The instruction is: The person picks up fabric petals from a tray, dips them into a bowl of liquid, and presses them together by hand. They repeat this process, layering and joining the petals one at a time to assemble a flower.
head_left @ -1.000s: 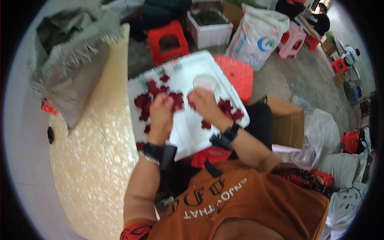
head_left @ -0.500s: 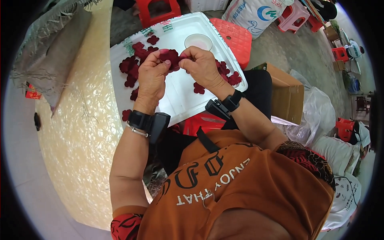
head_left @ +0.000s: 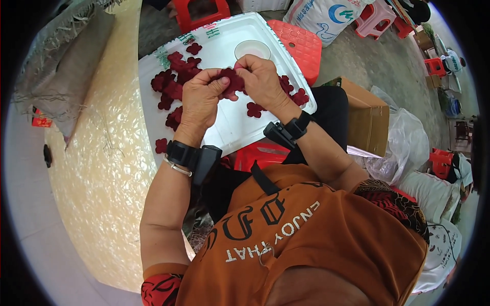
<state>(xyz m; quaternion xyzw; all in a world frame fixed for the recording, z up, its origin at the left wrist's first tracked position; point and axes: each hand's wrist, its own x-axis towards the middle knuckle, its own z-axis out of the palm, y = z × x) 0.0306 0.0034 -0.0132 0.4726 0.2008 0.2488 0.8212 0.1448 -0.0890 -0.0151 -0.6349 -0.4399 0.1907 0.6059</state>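
A dark red flower-shaped fabric piece (head_left: 232, 80) is stretched between my two hands over a white foam tray (head_left: 240, 135). Thumb and fingers of my left hand (head_left: 201, 99) pinch its left side. At its right edge my right hand (head_left: 263, 84) pinches too, its fingertips partly hidden by the hand itself. More dark red fabric flowers (head_left: 163, 81) lie in a loose heap left of my left hand. Several others (head_left: 299, 97) rest on the tray beside my right wrist. A round, shallow clear dish (head_left: 252, 49) sits just beyond my right hand.
A red plastic stool (head_left: 296, 48) stands beyond the tray's right side. An open cardboard box (head_left: 365, 122) and clear plastic bags (head_left: 408, 143) are to my right. A shiny cream-coloured surface (head_left: 102, 168) spreads on the left, with a grey woven sack (head_left: 76, 66) above it.
Both hands have shifted slightly, the left one to the right and nearer to me. The flower piece came along, moving right and a little closer, still pinched.
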